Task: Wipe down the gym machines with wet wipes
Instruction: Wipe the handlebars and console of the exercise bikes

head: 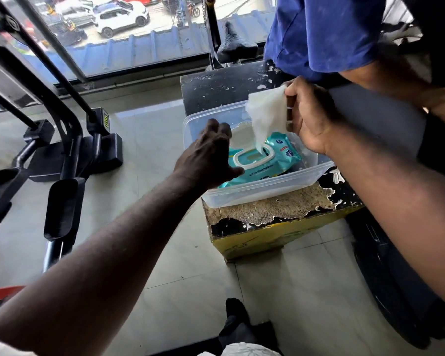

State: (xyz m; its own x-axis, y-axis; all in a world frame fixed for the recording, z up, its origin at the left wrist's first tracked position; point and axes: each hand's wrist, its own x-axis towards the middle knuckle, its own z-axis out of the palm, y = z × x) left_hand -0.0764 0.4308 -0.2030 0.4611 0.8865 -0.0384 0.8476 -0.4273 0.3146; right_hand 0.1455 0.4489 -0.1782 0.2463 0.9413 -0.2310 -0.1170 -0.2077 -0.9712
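Bright, soft daylight pours in through the large glass window [139, 55] at the top and lays a pale sheen on the glossy grey floor tiles [149, 129]. Shadows under the black metal exercise machine [71, 142] are faint and soft-edged. The white wet wipe [265, 111] is nearly blown out. The left grip [208, 152] is smeared by motion blur. Straight lines bow toward the frame edges.

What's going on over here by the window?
A person's right hand pinches a wet wipe whose lower end sits in the open teal pack. The left hand, blurred, is at the pack's near edge; whether it grips is unclear. The pack lies in a clear tub on a worn box.
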